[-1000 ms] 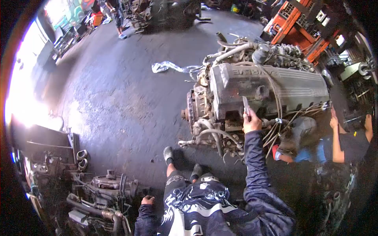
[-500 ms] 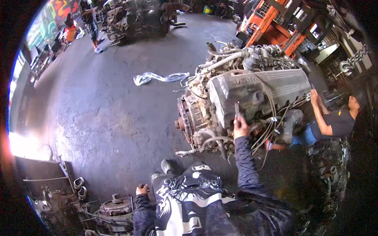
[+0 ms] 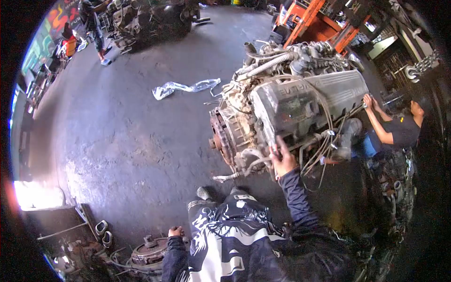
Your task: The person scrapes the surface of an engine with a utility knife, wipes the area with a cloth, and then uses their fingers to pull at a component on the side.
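My right hand (image 3: 283, 162) reaches out at the near end of a large engine (image 3: 235, 127), in front of the grey ribbed cover (image 3: 324, 91). Its fingers are stretched and apart, somewhat blurred, and nothing clear shows in them; contact with the engine cannot be made out. Brown cables or hoses (image 3: 324, 155) hang from the engine's side just right of this hand. Low beside my body, my left hand (image 3: 176, 231) is curled closed. Whether it holds anything is hidden. Near it lies a round rusty disc-like part (image 3: 148, 251).
A co-worker (image 3: 399, 127) crouches on the right, hands at the engine's far end. Clear plastic wrap (image 3: 185, 88) lies on the floor. Behind stand an orange forklift (image 3: 310, 23), another engine (image 3: 150, 23) and a second person (image 3: 96, 33). A chain hook (image 3: 412, 73) hangs right.
My right hand has drawn back and down from the engine cover, its fingers spreading more. The view has shifted slightly. My left hand stays low and curled.
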A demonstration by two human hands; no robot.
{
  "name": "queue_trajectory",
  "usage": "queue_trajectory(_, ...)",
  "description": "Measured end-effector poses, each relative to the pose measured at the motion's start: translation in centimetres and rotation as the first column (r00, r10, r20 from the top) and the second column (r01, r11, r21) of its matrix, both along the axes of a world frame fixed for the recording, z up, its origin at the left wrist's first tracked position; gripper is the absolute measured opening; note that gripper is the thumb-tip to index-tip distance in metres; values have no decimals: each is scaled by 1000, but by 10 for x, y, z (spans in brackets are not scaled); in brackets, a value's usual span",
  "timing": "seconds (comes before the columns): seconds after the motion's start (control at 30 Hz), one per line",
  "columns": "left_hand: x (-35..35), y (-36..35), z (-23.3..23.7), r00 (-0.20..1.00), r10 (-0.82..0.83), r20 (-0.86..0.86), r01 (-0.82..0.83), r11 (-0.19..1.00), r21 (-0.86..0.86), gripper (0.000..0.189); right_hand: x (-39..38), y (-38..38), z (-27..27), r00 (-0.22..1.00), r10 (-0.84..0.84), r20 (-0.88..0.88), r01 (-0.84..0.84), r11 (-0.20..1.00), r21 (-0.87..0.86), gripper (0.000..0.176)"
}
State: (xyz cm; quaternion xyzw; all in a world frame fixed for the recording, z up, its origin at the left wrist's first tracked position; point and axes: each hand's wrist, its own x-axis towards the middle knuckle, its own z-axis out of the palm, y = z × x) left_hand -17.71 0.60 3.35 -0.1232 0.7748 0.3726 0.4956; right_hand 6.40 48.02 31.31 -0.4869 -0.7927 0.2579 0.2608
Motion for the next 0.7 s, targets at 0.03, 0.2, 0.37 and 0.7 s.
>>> queue_trajectory(0.03,0,10,14,1000,-21,-15,21,999,-28,21,2,-1,0,981,-191,-42,186,977,-100,41)
queue_trajectory(0.2,-14,12,-37,986,-150,-78,157,983,92,23,32,7,5,995,19,99,6,971,-239,38)
queue_trajectory(0.37,-37,24,-57,970,-194,-145,201,979,33,29,17,54,62,710,106,696,-179,983,33,36)
queue_trajectory(0.7,7,48,-50,995,55,-79,-38,979,199,25,-100,140,74,-342,17,939,-700,662,-267,25)
